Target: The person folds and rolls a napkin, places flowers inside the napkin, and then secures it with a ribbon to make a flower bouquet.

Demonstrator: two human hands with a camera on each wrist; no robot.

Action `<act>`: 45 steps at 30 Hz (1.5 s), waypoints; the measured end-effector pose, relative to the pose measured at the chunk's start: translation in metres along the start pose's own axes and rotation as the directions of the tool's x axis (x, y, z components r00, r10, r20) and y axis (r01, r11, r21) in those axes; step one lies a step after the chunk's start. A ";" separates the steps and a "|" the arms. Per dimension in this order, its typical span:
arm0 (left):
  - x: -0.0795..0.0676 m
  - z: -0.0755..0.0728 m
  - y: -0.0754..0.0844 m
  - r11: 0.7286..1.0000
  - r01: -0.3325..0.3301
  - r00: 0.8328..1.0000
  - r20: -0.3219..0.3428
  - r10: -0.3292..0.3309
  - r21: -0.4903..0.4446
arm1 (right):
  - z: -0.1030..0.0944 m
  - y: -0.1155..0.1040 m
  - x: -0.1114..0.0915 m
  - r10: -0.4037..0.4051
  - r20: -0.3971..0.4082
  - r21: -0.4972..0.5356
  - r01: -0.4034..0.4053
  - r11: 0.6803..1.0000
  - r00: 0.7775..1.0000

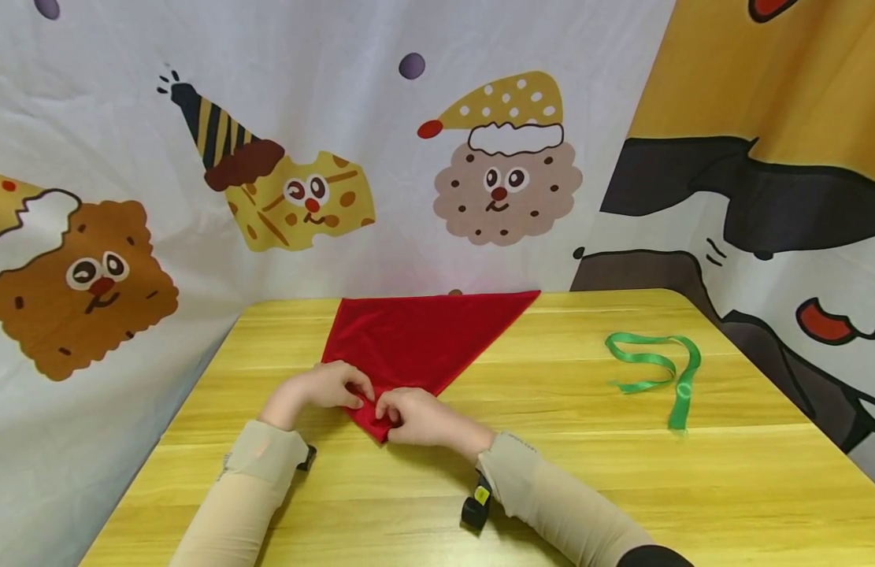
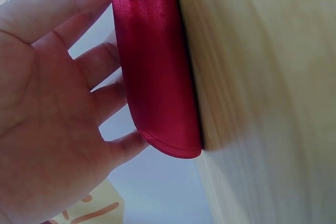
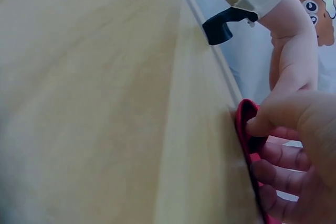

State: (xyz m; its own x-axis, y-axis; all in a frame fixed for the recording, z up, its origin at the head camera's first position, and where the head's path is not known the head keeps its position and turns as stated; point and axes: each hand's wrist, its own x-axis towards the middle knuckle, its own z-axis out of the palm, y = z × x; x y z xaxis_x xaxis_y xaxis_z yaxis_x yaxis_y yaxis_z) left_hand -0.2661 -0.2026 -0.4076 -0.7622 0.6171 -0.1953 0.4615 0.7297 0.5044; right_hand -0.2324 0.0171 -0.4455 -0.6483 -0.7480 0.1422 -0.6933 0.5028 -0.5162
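A red cloth (image 1: 419, 335) with a satin sheen lies at the far middle of the wooden table, its near end folded over into a narrow band. My left hand (image 1: 331, 386) holds that folded end on its left side. In the left wrist view the rolled edge of the red cloth (image 2: 155, 77) runs past the fingers, thumb at the top. Close beside it, my right hand (image 1: 419, 417) pinches the near right part of the fold. The right wrist view shows the thumb pressed into the fold, fingers curled behind it; part of the cloth is hidden there.
A green ribbon (image 1: 684, 394) lies loosely looped on the right of the table (image 1: 550, 472). Behind the table and along its sides hangs a white curtain (image 1: 387, 110) printed with cartoon biscuits and cheese. Each wrist carries a black camera mount (image 1: 476, 508).
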 end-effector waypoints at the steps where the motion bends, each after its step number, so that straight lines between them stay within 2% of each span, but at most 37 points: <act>1: 0.000 0.000 0.000 1.000 -0.004 1.000 0.000 0.004 0.002 | -0.001 0.000 0.000 -0.002 0.001 0.002 0.002 1.000 1.000; 7: 0.002 0.000 0.002 1.000 -0.019 1.000 0.003 0.019 0.012 | 0.000 -0.005 -0.001 0.009 -0.014 0.003 -0.009 1.000 1.000; 14: 0.002 0.001 0.003 0.999 -0.034 0.999 0.001 0.034 -0.003 | 0.007 -0.012 -0.001 0.108 -0.043 -0.035 -0.110 0.993 0.993; 20: 0.001 0.000 0.000 0.992 -0.113 0.994 0.002 0.113 -0.050 | 0.011 -0.014 0.000 0.149 -0.078 -0.094 -0.156 0.983 0.986; 26: 0.001 -0.001 -0.003 0.979 -0.195 0.981 0.005 0.196 -0.062 | 0.008 -0.013 -0.001 0.191 -0.115 -0.076 -0.200 0.977 0.975; 29: -0.001 -0.003 0.000 0.985 -0.173 0.985 -0.001 0.173 -0.020 | 0.003 -0.011 -0.002 0.201 -0.127 -0.040 -0.208 0.977 0.971; 32: -0.002 -0.003 0.001 0.992 -0.117 0.993 -0.015 0.118 0.040 | -0.001 -0.008 -0.002 0.219 -0.128 0.000 -0.221 0.975 0.967; 36: 0.001 -0.003 0.001 0.997 -0.052 0.999 -0.006 0.052 0.059 | -0.006 -0.004 -0.001 0.250 -0.113 0.031 -0.248 0.968 0.962; 42: 0.008 -0.004 0.004 0.996 -0.033 0.999 -0.007 0.034 0.080 | -0.010 0.001 -0.001 0.263 -0.077 0.033 -0.261 0.965 0.962; 45: 0.010 -0.005 0.006 0.994 -0.010 1.000 -0.016 0.012 0.104 | -0.009 0.003 0.000 0.241 -0.080 0.036 -0.239 0.970 0.967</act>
State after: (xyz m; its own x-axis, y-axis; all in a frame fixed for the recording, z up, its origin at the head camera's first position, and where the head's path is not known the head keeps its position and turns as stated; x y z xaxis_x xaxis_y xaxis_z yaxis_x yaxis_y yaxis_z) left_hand -0.2730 -0.1935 -0.4023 -0.7639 0.6210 -0.1756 0.5142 0.7501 0.4159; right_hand -0.2372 0.0222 -0.4394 -0.8194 -0.5676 0.0802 -0.5063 0.6509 -0.5657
